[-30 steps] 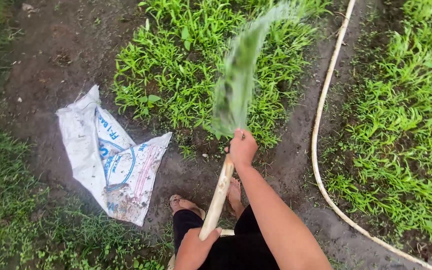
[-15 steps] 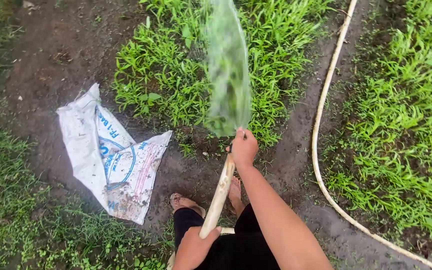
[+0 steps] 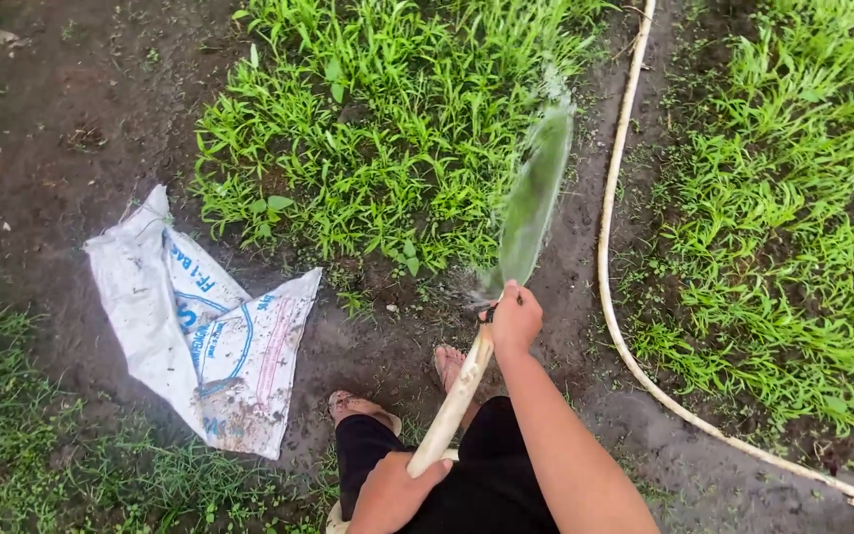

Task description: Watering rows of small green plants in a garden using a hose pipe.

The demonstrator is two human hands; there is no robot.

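I hold a pale yellowish hose (image 3: 459,396) in both hands. My right hand (image 3: 516,319) grips its front end with a thumb over the opening, and a flat fan of water (image 3: 534,198) sprays up and away over the green plants (image 3: 387,138). My left hand (image 3: 392,489) grips the hose lower down, close to my body. My two feet in sandals (image 3: 358,405) stand on wet dark soil below the hose.
A crumpled white woven sack (image 3: 200,326) lies on the soil to the left. The rest of the hose (image 3: 610,247) curves along the dirt path on the right, beside a second bed of green plants (image 3: 793,218). Grass (image 3: 32,455) covers the lower left.
The water fan has swung from pointing straight ahead to the right. The view has shifted, so my hands and the sack sit slightly lower and further right in the frame.
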